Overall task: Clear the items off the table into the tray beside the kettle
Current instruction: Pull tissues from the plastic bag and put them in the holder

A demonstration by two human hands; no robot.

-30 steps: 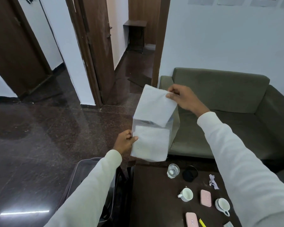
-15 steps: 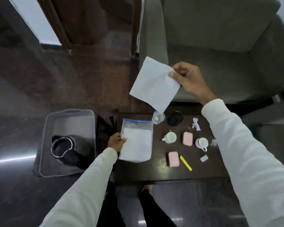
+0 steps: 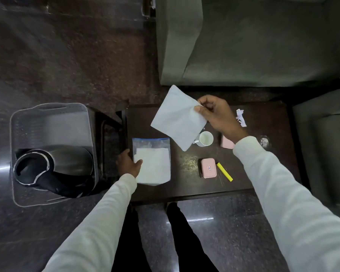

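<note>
My right hand (image 3: pixel 216 114) pinches a white napkin (image 3: pixel 178 118) by one corner above the dark table (image 3: pixel 263 173). At the table's left end lies a clear zip bag (image 3: pixel 151 161) with white napkins inside, and my left hand (image 3: pixel 128 163) grips its left edge. Also on the table are a white cup (image 3: pixel 204 138), two pink cases (image 3: pixel 208 168) (image 3: pixel 226 142), a yellow stick (image 3: pixel 224 171), a crumpled white scrap (image 3: pixel 241 117) and a glass (image 3: pixel 264 141). Left of the table, a clear tray (image 3: pixel 47 118) holds a black kettle (image 3: pixel 51 169) on its side.
A grey-green sofa (image 3: pixel 253 46) stands behind the table, and another seat (image 3: pixel 326 144) is at its right end. The floor is dark polished stone. My legs in dark trousers (image 3: pixel 177 232) are at the table's near edge.
The camera has tilted down from the room to the table. My left hand has brought the zip bag down onto the table, and my right hand has lowered the napkin toward it.
</note>
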